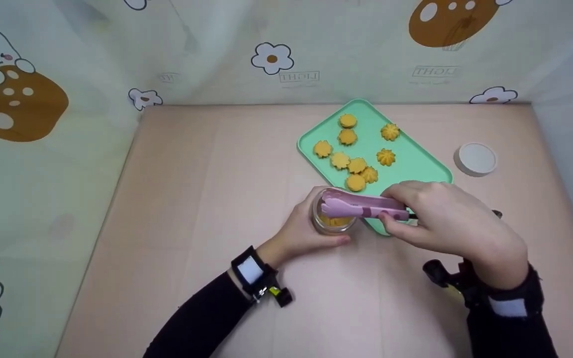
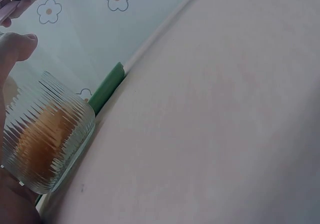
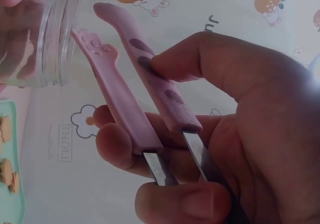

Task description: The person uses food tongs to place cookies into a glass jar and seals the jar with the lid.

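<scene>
My left hand [image 1: 297, 226] grips a ribbed glass jar [image 2: 75, 103] by its side, near the tray's front corner. Orange-yellow cookies [image 1: 337, 221] lie inside it. Pink tongs [image 1: 361, 203] with paw-shaped tips are held in my right hand [image 1: 453, 219], fingers and thumb on either side of the two arms. In the head view the tips overlap the jar's mouth. The right wrist view shows the tips apart with nothing between them, right at the jar's threaded rim. Several flower-shaped cookies [image 1: 347, 137] are scattered on a green tray [image 1: 413, 161].
A round white lid [image 1: 476, 159] lies to the right of the tray. The light table [image 1: 192, 199] ends at a patterned curtain [image 1: 217, 54] at the back and left. Both wrists carry strapped cameras.
</scene>
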The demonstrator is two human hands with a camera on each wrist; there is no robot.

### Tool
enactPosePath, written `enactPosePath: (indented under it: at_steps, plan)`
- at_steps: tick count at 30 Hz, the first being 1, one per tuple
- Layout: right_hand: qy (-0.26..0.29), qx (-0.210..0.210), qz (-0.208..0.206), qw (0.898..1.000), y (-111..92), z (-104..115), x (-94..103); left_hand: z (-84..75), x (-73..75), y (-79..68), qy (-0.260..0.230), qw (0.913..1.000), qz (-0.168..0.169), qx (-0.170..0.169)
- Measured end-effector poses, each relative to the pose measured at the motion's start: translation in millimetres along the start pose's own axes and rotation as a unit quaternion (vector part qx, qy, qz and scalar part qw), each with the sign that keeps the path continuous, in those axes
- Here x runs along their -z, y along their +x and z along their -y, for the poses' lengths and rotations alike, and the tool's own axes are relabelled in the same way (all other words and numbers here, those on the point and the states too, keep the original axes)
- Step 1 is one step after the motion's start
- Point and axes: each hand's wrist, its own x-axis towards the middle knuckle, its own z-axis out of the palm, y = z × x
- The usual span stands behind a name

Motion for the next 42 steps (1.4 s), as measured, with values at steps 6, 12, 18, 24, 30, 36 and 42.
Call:
enactPosePath:
  at_steps: [6,12,18,24,30,36,42]
  plan:
    - [-0.006,-0.009,-0.017,1.000,-0.6,-6.0,2.8,-0.1,0.4,-2.0,0.017,0.9998,-0.007,0.007]
    - [-0.032,-0.044,-0.088,0.995,3.2,-29.2,4.3,0.2,0.3,-1.0,0.027,0.9996,-0.009,-0.003]
    - [-0.054,-0.115,-0.189,0.974,17.2,-69.0,-6.7,0.5,0.2,-0.7,0.022,0.9997,-0.008,-0.005]
    - [-0.043,-0.205,-0.175,0.962,27.5,-103.8,-24.6,0.2,-0.2,-0.9,0.022,0.9997,-0.009,0.000]
    - [0.000,-0.293,-0.114,0.949,33.2,-130.6,-41.5,-1.2,-0.5,-1.1,0.024,0.9997,-0.008,0.005]
    - [0.003,-0.311,-0.108,0.944,34.8,-141.5,-53.5,-1.4,-0.8,-0.9,0.022,0.9997,-0.007,0.004]
    - [-0.005,-0.304,-0.104,0.947,35.9,-142.8,-58.8,-2.5,-0.8,-0.3,0.026,0.9996,-0.008,0.006]
